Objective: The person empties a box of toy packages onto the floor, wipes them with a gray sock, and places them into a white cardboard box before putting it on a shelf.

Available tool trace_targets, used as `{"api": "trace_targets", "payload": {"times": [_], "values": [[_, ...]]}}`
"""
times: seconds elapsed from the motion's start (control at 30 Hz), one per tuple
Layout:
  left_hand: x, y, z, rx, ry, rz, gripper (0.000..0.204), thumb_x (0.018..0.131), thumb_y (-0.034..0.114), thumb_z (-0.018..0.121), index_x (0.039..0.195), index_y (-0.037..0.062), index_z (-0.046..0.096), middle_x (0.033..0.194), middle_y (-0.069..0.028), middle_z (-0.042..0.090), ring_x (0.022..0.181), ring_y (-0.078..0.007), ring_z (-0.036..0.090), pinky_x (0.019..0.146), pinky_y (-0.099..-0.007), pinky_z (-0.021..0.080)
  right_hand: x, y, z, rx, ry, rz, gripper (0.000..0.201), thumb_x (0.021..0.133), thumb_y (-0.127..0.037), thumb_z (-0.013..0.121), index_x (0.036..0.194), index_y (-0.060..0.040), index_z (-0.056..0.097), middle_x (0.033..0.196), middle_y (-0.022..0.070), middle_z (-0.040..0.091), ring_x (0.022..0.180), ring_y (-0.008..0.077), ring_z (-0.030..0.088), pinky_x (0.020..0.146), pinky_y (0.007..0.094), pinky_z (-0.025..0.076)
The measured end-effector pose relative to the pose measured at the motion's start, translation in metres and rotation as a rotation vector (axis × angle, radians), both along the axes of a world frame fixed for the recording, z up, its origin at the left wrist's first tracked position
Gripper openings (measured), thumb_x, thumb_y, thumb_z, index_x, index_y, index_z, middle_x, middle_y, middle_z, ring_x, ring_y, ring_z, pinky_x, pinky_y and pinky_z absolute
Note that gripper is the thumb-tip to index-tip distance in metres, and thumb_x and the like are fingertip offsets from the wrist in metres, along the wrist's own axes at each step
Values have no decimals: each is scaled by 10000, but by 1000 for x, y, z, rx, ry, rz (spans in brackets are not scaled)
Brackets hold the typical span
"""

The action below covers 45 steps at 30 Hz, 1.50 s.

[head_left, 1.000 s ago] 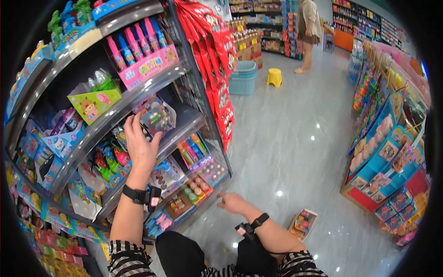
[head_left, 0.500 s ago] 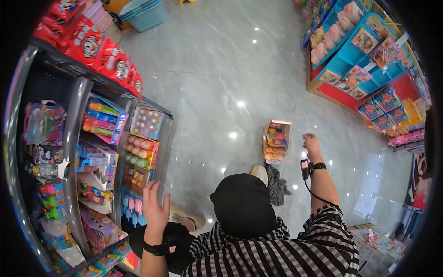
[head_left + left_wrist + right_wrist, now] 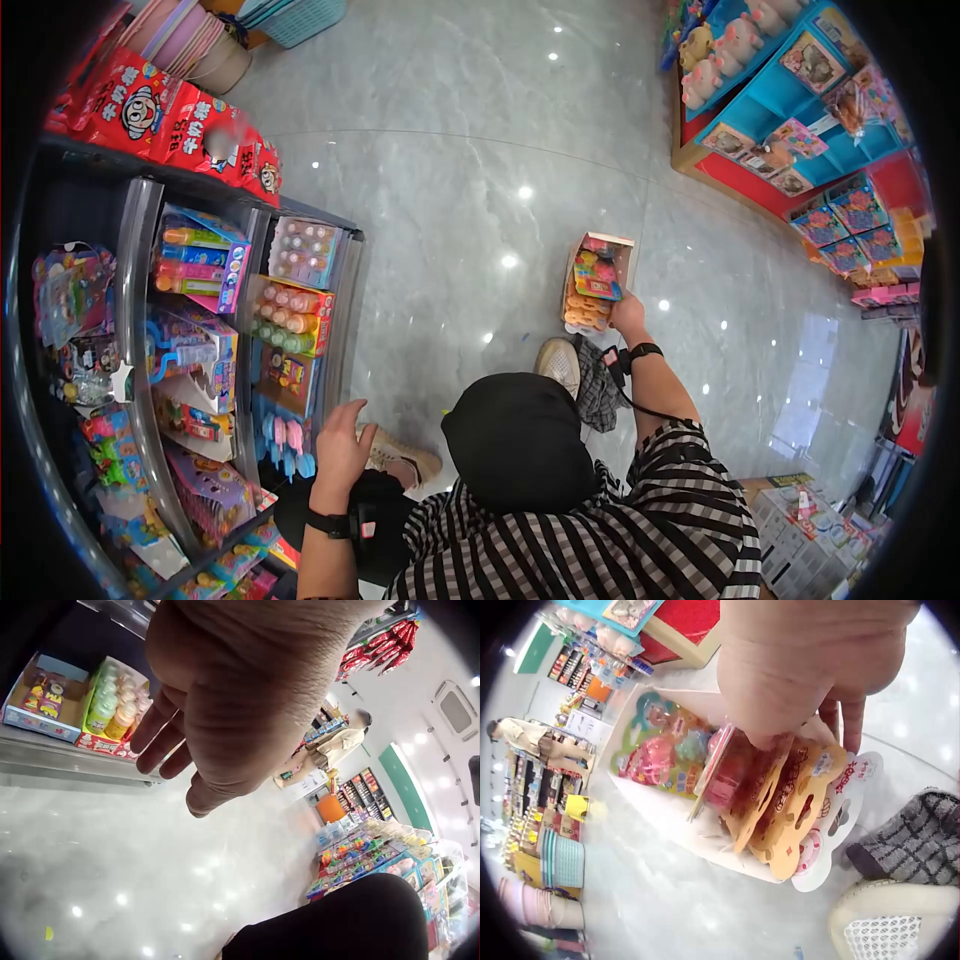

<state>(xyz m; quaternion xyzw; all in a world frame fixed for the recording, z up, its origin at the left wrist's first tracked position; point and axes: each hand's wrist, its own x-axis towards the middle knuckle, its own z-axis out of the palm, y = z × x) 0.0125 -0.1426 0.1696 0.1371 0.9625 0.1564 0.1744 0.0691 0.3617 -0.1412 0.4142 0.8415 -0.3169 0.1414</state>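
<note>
My right hand (image 3: 630, 316) is at the right side of a small open cardboard box (image 3: 664, 821) on the floor. In the right wrist view the thumb reaches inside the wall and the fingers hang outside it, gripping the box's side. Inside stand several orange card-backed packets (image 3: 784, 817) and colourful blister packs (image 3: 656, 754). My left hand (image 3: 342, 452) is held beside the shelf's lower end, fingers loosely extended, holding nothing. Nearest to it are pink and blue toys (image 3: 285, 440) on the bottom shelf.
A shelf unit (image 3: 140, 235) of boxed sweets and toys stands at left, red candy bags (image 3: 190, 120) on its end. A blue display rack (image 3: 745, 145) is at right. My shoe (image 3: 557, 367) and a grey checked cloth (image 3: 600, 400) lie close below the box. A person (image 3: 330, 750) stands farther off.
My left hand has come away from the shelf and down beside it. My right hand swung out to the right, then in to the box's side. The head view now looks down at the floor.
</note>
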Motion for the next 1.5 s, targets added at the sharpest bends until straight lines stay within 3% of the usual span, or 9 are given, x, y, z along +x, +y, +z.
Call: {"api": "trace_targets", "payload": {"times": [0.1, 0.17, 0.3, 0.67, 0.83, 1.03, 1.23, 1.3, 1.5], "values": [[-4, 2, 3, -12, -16, 2, 374, 776, 117, 693, 1130, 53, 591, 1062, -168, 622, 960, -372, 607, 805, -420, 504, -18, 0, 33, -209, 112, 46, 299, 871, -194, 512, 974, 78, 583, 835, 297, 648, 721, 391, 675, 661, 444, 558], [-7, 5, 5, 20, -4, 4, 376, 776, 122, 695, 1130, 55, 590, 1061, -167, 623, 955, -372, 608, 801, -423, 504, -39, -15, 101, -698, 125, -227, 282, 873, -117, 477, 971, 136, 554, 803, 263, 641, 607, 343, 674, 514, 392, 568], [-16, 11, 6, 128, 74, -35, 381, 777, 86, 702, 1135, 22, 590, 1014, -148, 635, 882, -282, 645, 772, -352, 514, -74, -34, 181, -813, 99, -154, 284, 855, -65, 463, 1002, 171, 526, 822, 222, 623, 591, 298, 669, 457, 349, 562], [-69, 17, 31, 1351, -452, 633, 750, 935, 332, 592, 1493, 88, 155, 1355, -170, 457, 1085, -277, 574, 843, -399, 517, -172, -201, 402, -574, 155, 809, 263, 826, -76, 463, 902, 130, 606, 698, 168, 651, 532, 232, 650, 495, 328, 544], [-75, -13, 32, 1463, -530, 588, 849, 918, 514, 541, 1515, 110, 92, 1401, -144, 405, 1129, -291, 544, 867, -455, 492, -177, -280, 421, -339, 119, 1158, 286, 830, -87, 435, 871, 135, 610, 625, 175, 639, 500, 255, 643, 511, 354, 541], [-65, -17, 54, 1402, -569, 676, 646, 856, 569, 549, 1337, 162, 407, 1263, -73, 482, 1074, -240, 544, 863, -436, 464, -165, -280, 398, -577, 123, 950, 306, 867, -162, 503, 956, 99, 635, 688, 180, 657, 539, 237, 646, 509, 328, 521], [-55, -15, 42, 1384, -596, 821, 699, 857, 600, 554, 1352, 120, 441, 1276, -113, 517, 1119, -291, 519, 907, -514, 422, -148, -270, 421, -43, 768, 927, 582, 789, -292, 737, 1259, -18, 530, 1029, 185, 640, 949, 281, 638, 768, 367, 528], [-54, -15, 43, 1410, -573, 869, 610, 844, 566, 560, 1301, 181, 435, 1208, -56, 489, 1016, -235, 517, 832, -436, 443, -134, -276, 428, -163, 966, 1344, 777, 671, -259, 827, 1327, -47, 468, 1203, 194, 554, 1166, 329, 512, 956, 431, 433], [-51, -13, 42, 1424, -553, 820, 618, 854, 551, 560, 1322, 172, 420, 1233, -67, 483, 1040, -254, 506, 844, -450, 438, -113, -304, 416, 119, 960, 1378, 880, 571, -250, 865, 1339, -89, 465, 1256, 151, 515, 1211, 381, 442, 1034, 500, 342]]}}
